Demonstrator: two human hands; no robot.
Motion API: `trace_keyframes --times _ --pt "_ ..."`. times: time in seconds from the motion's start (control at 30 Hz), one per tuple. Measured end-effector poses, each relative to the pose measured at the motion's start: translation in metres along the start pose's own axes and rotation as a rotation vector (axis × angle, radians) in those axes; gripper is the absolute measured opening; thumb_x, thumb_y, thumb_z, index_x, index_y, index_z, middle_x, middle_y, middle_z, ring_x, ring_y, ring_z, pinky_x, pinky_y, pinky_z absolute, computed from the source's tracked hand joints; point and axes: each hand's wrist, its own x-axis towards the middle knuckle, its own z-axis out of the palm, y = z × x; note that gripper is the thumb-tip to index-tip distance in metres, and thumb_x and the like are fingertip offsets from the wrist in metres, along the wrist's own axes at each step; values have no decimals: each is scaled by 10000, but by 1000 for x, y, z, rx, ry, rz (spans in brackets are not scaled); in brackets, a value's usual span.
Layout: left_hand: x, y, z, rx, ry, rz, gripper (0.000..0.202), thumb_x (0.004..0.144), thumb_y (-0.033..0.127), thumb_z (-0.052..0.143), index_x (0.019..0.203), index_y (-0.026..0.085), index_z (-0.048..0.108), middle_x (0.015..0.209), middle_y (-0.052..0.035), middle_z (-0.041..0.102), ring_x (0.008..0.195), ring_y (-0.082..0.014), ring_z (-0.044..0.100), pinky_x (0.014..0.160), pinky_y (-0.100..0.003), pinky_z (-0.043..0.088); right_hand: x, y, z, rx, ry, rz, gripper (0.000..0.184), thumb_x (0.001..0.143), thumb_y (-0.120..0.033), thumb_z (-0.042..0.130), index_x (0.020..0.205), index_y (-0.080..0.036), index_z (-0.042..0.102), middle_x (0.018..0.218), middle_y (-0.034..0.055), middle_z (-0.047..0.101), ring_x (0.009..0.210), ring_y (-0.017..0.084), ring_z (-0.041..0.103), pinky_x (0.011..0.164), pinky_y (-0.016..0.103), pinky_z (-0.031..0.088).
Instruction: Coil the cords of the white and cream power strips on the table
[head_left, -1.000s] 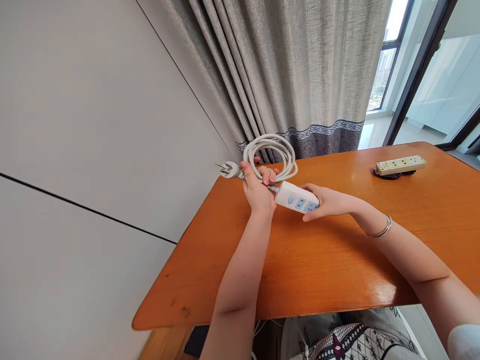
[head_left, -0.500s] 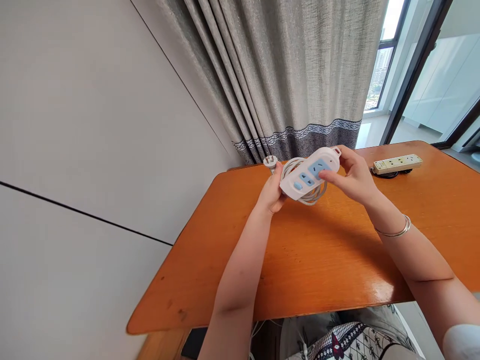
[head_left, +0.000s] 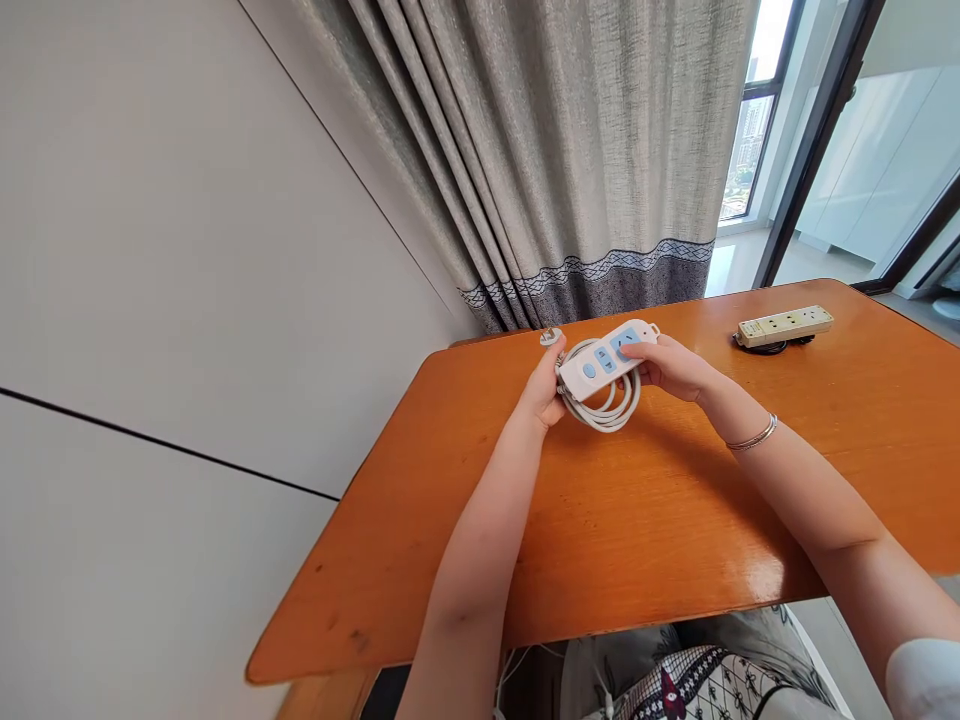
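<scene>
Orange table [head_left: 600, 540]; power strip [head_left: 600, 362] half-hides coiled cord [head_left: 609, 412].

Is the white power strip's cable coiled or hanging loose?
Coiled: the white round cable sits in tight loops beneath the white plastic power strip with blue sockets, held between left hand and right hand.

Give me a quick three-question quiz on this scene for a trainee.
1. True or false: the white power strip lies untouched on the table.
2. Which wrist wears the bracelet? A) left B) right
3. Fill in: the beige power strip lies toward the table's far ____ corner.
Key: 1 false, the left hand and right hand hold it; 2 B; 3 right.
</scene>
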Motion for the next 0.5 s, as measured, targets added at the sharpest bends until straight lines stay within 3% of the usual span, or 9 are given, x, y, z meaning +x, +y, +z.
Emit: trace_keyframes --times 0.17,0.3,0.5 --pt "2 1 -3 -21 -50 -12 452 905 534 506 986 134 699 759 -82 753 734 -218 738 745 -337 596 4 3 3 65 52 65 106 887 -169 585 895 -97 662 736 86 739 555 141 660 552 239 567" --pt "-2 6 -3 -81 -77 54 442 941 496 431 1055 147 677 814 -80 747 824 -217 733 796 -355 592 12 5 7 216 189 61 122 918 -177 539 891 -118 642 732 81 737 563 152 659 547 259 591" --pt "1 -13 12 -247 -84 267 239 946 355 536 1005 170 674 848 -55 714 893 -194 697 919 -350 528 22 18 14 577 381 -194 124 916 -205 542 1010 -184 620 862 34 759 758 170 719 708 277 635"
